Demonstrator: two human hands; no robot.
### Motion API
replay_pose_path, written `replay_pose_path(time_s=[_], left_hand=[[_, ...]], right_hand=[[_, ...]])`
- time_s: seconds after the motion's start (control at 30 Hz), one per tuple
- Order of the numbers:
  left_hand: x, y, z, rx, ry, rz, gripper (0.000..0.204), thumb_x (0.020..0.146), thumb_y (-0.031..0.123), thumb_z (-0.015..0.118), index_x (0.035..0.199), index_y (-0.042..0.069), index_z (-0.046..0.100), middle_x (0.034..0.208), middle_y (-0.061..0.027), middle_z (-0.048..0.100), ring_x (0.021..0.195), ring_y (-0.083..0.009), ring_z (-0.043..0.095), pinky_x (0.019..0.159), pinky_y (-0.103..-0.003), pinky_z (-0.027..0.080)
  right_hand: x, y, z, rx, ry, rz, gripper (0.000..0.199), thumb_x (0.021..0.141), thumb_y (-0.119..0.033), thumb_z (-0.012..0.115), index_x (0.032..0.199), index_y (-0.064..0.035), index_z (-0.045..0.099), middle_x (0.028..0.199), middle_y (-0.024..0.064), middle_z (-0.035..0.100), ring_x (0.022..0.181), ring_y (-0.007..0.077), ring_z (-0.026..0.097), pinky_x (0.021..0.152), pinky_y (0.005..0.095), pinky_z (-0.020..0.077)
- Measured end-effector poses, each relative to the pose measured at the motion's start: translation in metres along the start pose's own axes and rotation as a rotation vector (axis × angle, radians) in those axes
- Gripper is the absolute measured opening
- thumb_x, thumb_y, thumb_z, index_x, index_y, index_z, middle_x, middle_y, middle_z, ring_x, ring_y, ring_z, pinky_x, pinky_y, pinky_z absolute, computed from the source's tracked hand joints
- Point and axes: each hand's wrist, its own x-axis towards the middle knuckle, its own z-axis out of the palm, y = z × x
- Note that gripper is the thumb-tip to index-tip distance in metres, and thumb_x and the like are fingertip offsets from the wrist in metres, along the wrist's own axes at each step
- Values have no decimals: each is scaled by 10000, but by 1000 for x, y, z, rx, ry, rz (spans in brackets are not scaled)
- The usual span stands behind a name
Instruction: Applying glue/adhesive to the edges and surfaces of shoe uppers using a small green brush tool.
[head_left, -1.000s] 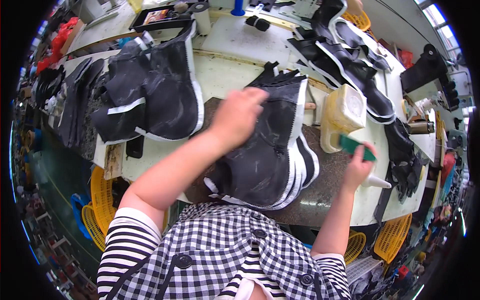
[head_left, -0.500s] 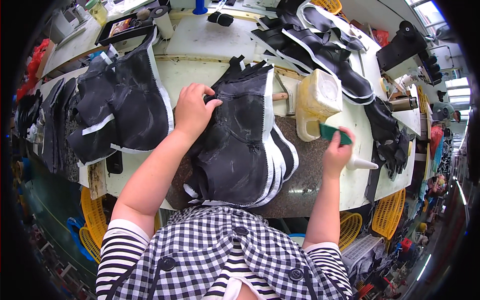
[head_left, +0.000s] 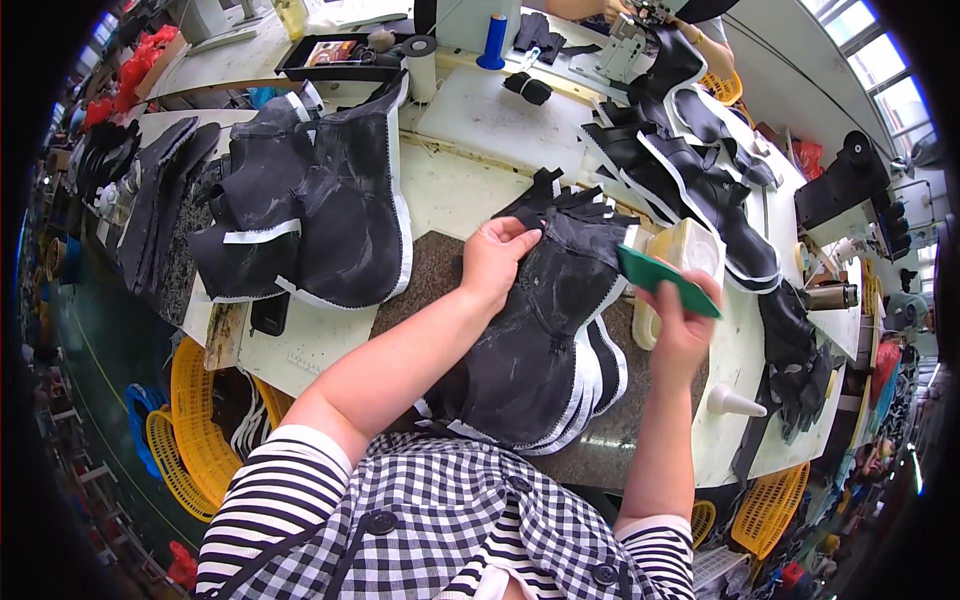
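Since half a second earlier, the right hand (head_left: 682, 325) had lifted the flat green plastic card (head_left: 667, 282) higher, up over the pale yellow translucent tub (head_left: 688, 262), while the left hand (head_left: 494, 262) had slid toward the notched top edge of the stack of black mesh fabric pieces with white trim (head_left: 540, 345). That stack lay on a dark grey stone-like mat (head_left: 425, 280) on the cream work surface (head_left: 460, 185), directly in front of the person. The left grip was closed on the frayed upper edge of the top piece, thumb and fingers pinching it. The right grip was closed on the green card, whose lower end was hidden inside the fist.

Much of the tub was hidden behind the card and the stack. A white cone-shaped nozzle bottle (head_left: 732, 402) lay near the right wrist. To the left sat a second heap of black fabric pieces edged in white (head_left: 310, 215); what lay beneath it could not be made out. A blue thread spool (head_left: 491, 42) stood at the far edge, and a black tray (head_left: 340, 55) beside it held small items too blurred to identify. Yellow plastic baskets (head_left: 195, 420) below the surface were partly cut off by its edge.
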Motion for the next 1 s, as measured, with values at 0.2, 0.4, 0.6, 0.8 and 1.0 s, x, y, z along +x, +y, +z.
replay_pose_path(time_s=[0.2,0.4,0.6,0.8,1.0], left_hand=[[-10,13,19,-93,20,-60,77,908,82,653,934,17,685,863,-13,673,724,-74,599,662,-216,479],[-11,11,15,-55,55,-37,165,895,67,658,1034,-15,692,891,-18,667,770,-77,590,698,-216,475],[-6,6,10,-27,67,-24,144,891,90,676,1017,21,689,889,-10,672,782,-80,600,726,-219,478],[-9,8,16,-39,67,-48,124,892,79,672,1003,27,689,882,2,663,761,-74,573,710,-214,461],[-9,6,15,1,5,2,110,895,65,661,994,28,688,884,17,642,771,-67,550,721,-209,442]], right_hand=[[42,23,54,-210,-302,-258,226,886,97,570,1070,-34,578,1005,135,697,986,211,670,841,309,533],[64,31,74,-454,-592,-535,333,694,178,525,928,-26,645,966,117,702,955,307,678,848,358,529],[59,35,78,-270,-476,-496,337,698,182,529,945,-23,630,952,118,700,930,290,678,839,351,527],[60,45,69,-523,-360,-496,280,771,156,565,972,-33,616,961,104,709,915,237,688,803,322,529],[44,50,89,-296,-300,-253,124,917,9,615,1025,-19,561,953,137,713,880,177,685,732,259,538]])
